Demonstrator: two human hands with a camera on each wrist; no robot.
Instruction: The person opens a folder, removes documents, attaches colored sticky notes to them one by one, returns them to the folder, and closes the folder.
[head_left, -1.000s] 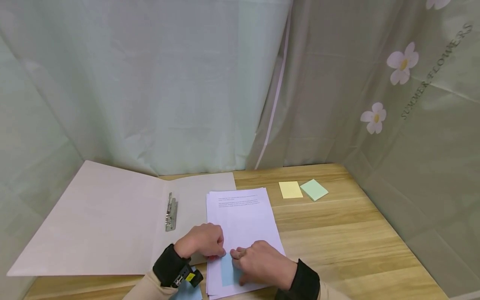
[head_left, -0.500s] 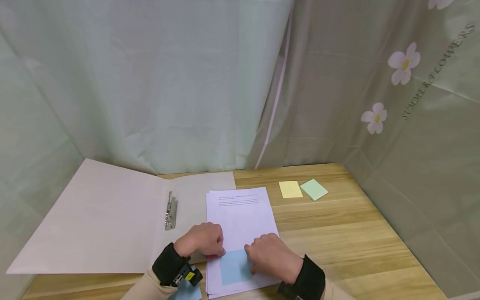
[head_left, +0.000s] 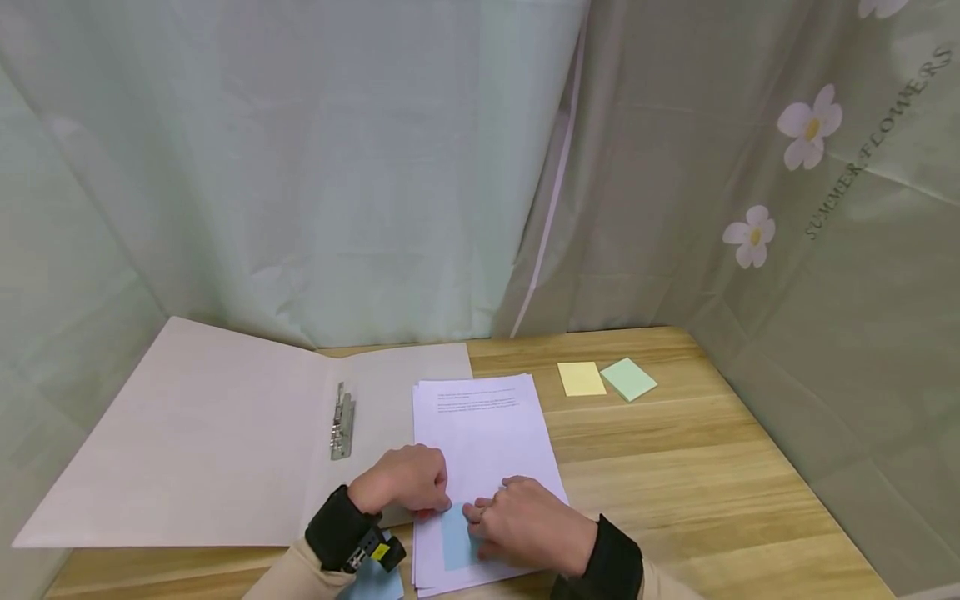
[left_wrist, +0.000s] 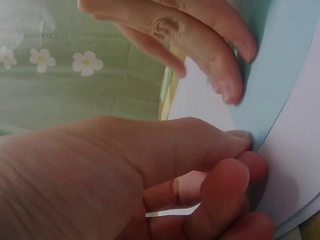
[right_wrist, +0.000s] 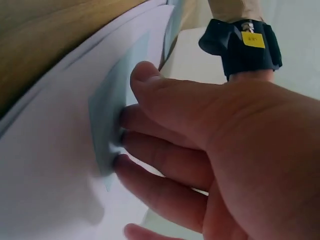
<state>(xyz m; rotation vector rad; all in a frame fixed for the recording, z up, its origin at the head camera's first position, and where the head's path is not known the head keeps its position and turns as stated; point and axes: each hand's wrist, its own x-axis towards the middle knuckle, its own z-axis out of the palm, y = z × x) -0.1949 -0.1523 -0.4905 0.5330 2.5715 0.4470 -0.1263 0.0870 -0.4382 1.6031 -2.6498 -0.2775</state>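
Note:
A blue sticky note (head_left: pixel 454 537) lies near the lower end of the top sheet of a paper stack (head_left: pixel 487 450). My left hand (head_left: pixel 405 481) has its fingers curled at the note's upper left corner. In the left wrist view its thumb and index fingertips (left_wrist: pixel 240 140) meet at that corner and pinch it. My right hand (head_left: pixel 528 525) lies over the right part of the note, hiding it. Its fairly straight fingers (right_wrist: pixel 150 150) touch the note with their tips, and the thumb stands apart from them.
A binder (head_left: pixel 202 442) lies spread out on the left, its metal clip (head_left: pixel 342 423) showing; the stack overlaps its right edge. More blue paper (head_left: pixel 375 581) lies below my left wrist. Yellow (head_left: pixel 581 378) and green (head_left: pixel 628 379) sticky notes sit at the back of the wooden table (head_left: pixel 675 475).
My right hand slid right, baring more of the blue note, then came back left over it with its fingers further extended. My left hand stays in place.

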